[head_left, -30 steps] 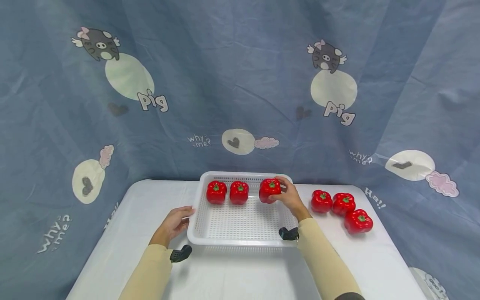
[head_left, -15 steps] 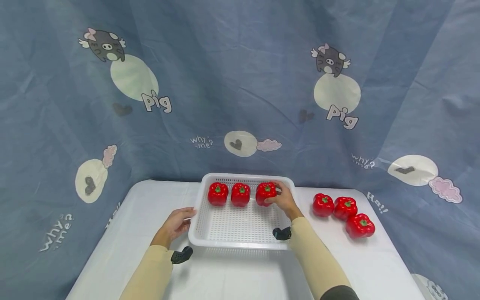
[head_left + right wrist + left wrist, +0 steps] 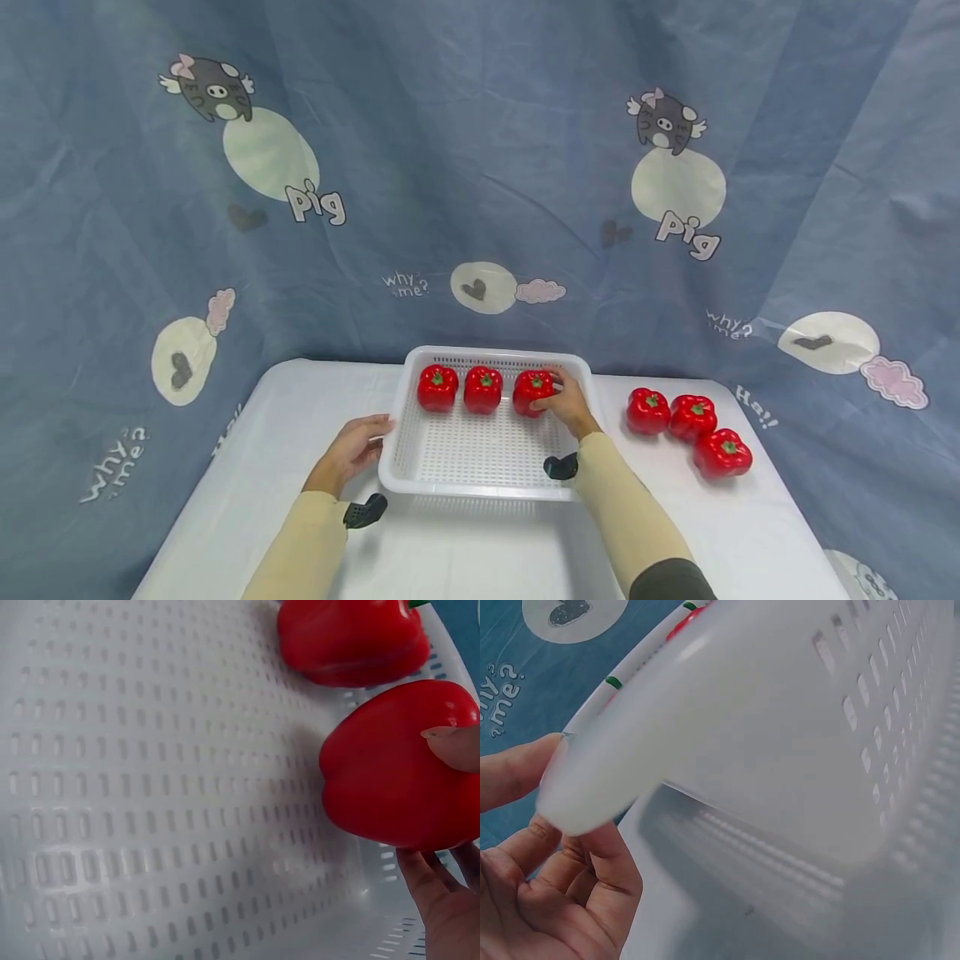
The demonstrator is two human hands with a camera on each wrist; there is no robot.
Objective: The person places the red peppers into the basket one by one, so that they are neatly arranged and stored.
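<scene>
A white perforated plastic basket (image 3: 480, 485) stands on the white table. My left hand (image 3: 360, 446) pinches its left rim, thumb and fingers on either side of the edge in the left wrist view. Inside, along the back wall, two red bell peppers, one at the left (image 3: 437, 390) and one in the middle (image 3: 482, 392), sit upright with green stems up. My right hand (image 3: 567, 406) grips a third red bell pepper (image 3: 397, 765) from its right side, low in the basket, right of the other two. A small gap separates it from the middle pepper (image 3: 352, 641).
Several things lie around the basket: three more red bell peppers (image 3: 692, 417) rest close together on the table (image 3: 480, 558) to its right. A blue patterned cloth (image 3: 480, 167) hangs behind the table's back edge.
My right hand has moved left and down with its pepper, bringing it nearer the middle one. The left hand keeps its hold on the rim. The head view has shifted slightly.
</scene>
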